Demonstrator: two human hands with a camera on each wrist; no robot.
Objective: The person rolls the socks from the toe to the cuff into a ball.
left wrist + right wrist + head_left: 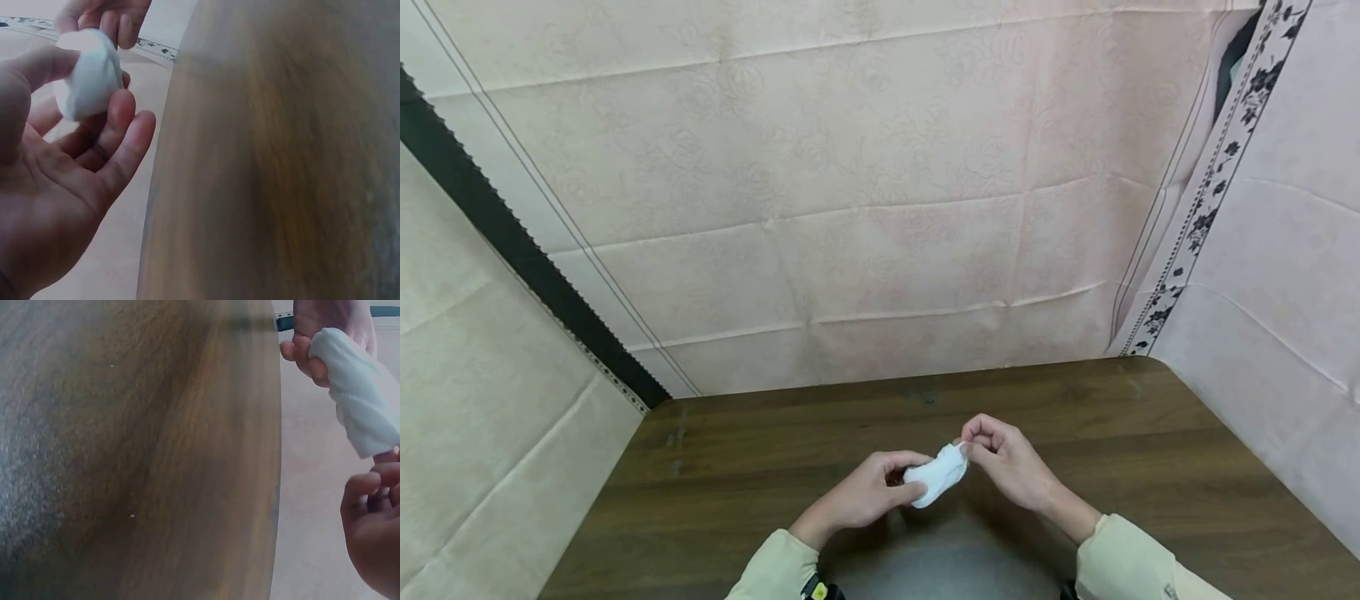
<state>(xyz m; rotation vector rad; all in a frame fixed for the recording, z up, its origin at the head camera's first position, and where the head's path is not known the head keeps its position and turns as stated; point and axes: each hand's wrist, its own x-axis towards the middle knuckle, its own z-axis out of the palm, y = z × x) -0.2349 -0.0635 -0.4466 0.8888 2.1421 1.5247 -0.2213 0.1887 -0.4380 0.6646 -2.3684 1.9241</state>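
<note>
step: mid-twist on white cloth wad (936, 474) | left hand (861, 495) cups 1 end, fingers curled | right hand (1009, 461) pinches the tip - next probably needs a firm pinch, held above tabletop (1150, 433)

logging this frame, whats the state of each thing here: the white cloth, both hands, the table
white cloth: rolled into a small twisted bundle, held above the table between both hands
left hand: fingers curled round one end of the cloth
right hand: pinches the other end
table: dark wood, bare where it shows
</note>
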